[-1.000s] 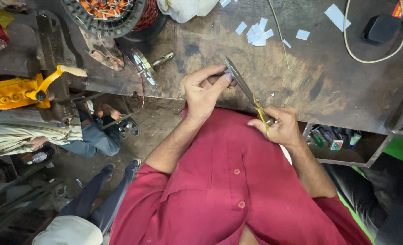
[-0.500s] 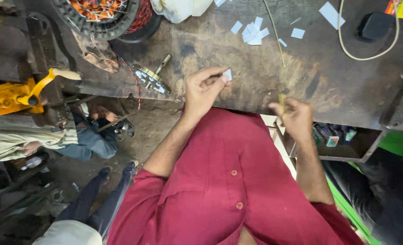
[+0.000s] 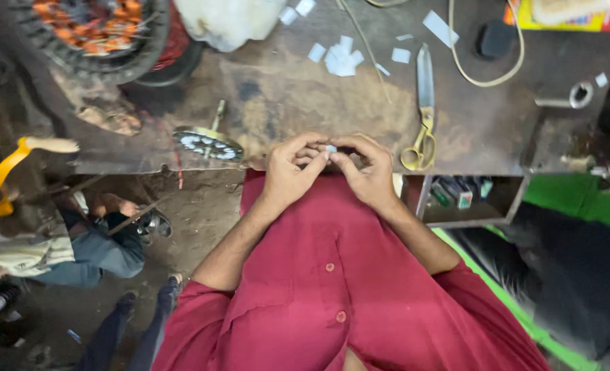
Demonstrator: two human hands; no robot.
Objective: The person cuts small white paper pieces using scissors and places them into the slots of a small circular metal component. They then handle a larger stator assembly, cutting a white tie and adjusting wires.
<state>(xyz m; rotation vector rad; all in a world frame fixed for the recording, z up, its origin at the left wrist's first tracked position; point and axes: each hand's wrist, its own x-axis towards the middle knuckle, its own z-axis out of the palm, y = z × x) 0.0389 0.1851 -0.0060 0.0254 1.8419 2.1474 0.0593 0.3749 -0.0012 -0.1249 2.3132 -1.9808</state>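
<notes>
Scissors (image 3: 423,110) are now lying on the workbench (image 3: 284,103), released, while left hand (image 3: 288,172) and right hand (image 3: 368,172) are pinching one small white paper piece (image 3: 330,148) together, apparently folding it, which is calling for fine fingertip pressure.

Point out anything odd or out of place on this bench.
The scissors lie with their yellow handles at the bench edge, near slipping off. White paper scraps are scattered loose. Both hands pinch one small scrap together.

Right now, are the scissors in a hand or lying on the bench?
Lying on the bench. The scissors rest flat, blades shut, apart from both hands, which pinch a small paper piece.
</notes>
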